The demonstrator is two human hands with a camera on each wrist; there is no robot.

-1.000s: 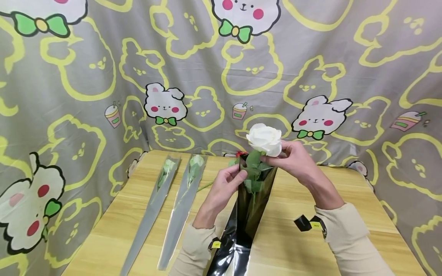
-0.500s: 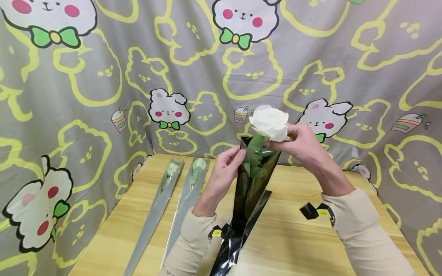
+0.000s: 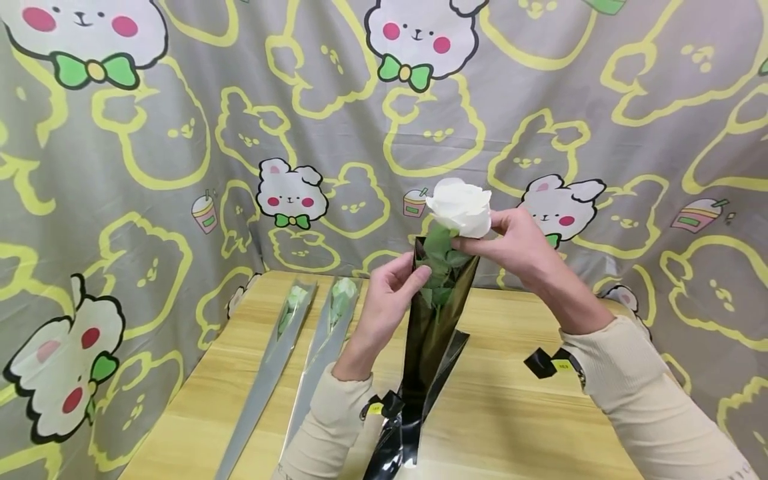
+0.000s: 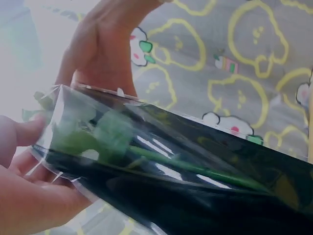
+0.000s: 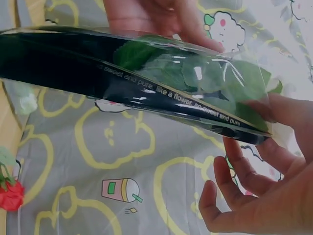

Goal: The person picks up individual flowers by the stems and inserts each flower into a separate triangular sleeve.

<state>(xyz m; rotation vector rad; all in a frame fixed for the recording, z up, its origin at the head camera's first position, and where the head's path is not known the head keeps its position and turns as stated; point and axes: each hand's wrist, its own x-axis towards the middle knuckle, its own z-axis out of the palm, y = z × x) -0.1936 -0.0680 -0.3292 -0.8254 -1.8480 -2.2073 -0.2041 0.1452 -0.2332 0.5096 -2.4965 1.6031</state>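
In the head view, a white rose [image 3: 459, 207] stands upright above the table, its bloom clear of a black-and-clear flower sleeve [image 3: 427, 347]. The right hand [image 3: 525, 247] pinches it just under the bloom, near the sleeve's open mouth. At the mouth's left edge, the left hand [image 3: 384, 297] pinches the film between thumb and fingers. Green leaves and the stem [image 4: 195, 169] show through the clear side in the left wrist view. Printed lettering [image 5: 171, 93] runs along the sleeve in the right wrist view. The bloom lies outside both wrist views' clear parts.
Two white roses in grey sleeves, one [image 3: 264, 373] further left and another [image 3: 327, 333] nearer the hands, lie on the wooden table [image 3: 528, 413]. More black film [image 3: 447, 367] lies behind the held sleeve. A red flower [image 5: 11, 195] shows at the right wrist view's edge. Patterned curtain surrounds the table.
Both hands have raised the rose and sleeve from the table over the past second, with a slight shift left lately. Black film behind the sleeve has come into view. The grips look unchanged.
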